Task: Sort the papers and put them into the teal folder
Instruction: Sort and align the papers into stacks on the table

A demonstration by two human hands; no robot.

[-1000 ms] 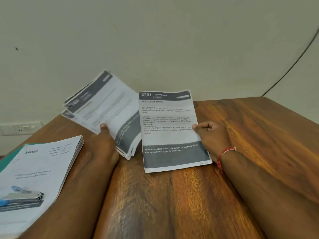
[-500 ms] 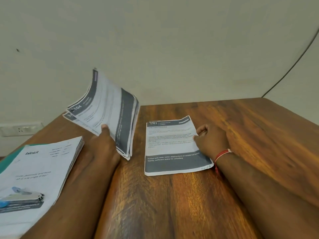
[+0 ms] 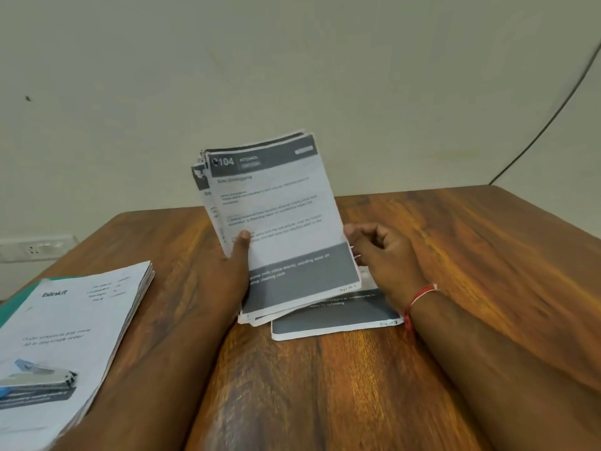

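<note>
Centrally, toward the far edge of the wooden table (image 3: 471,262), the left hand (image 3: 232,275) holds a sheaf of papers (image 3: 276,219) tilted up off the surface, its printed face toward the camera. The thumb (image 3: 242,240) presses on the front sheet near the sheaf's left margin; the remaining fingers are hidden behind the paper. The top sheet carries a dark header band reading "104" and a dark footer band.

The right hand (image 3: 385,258) lies at the sheaf's right margin with its fingers loosely curled and slightly apart. Their tips meet the paper edges, but whether they pinch a sheet cannot be told. A red thread (image 3: 419,299) circles the right wrist.

A single sheet (image 3: 335,320) lies flat on the table under the lower end of the sheaf, with its near right corner showing below the right wrist.

At the left edge of the table, the teal folder (image 3: 19,297) lies flat. It is mostly covered by a second stack of papers (image 3: 78,323) whose top sheet reads "blinkit", and only a strip of teal shows at its far left side.

Behind the table, a pale wall (image 3: 292,60) carries a socket (image 3: 32,248) at left and a dark cable (image 3: 553,115) at right.
</note>
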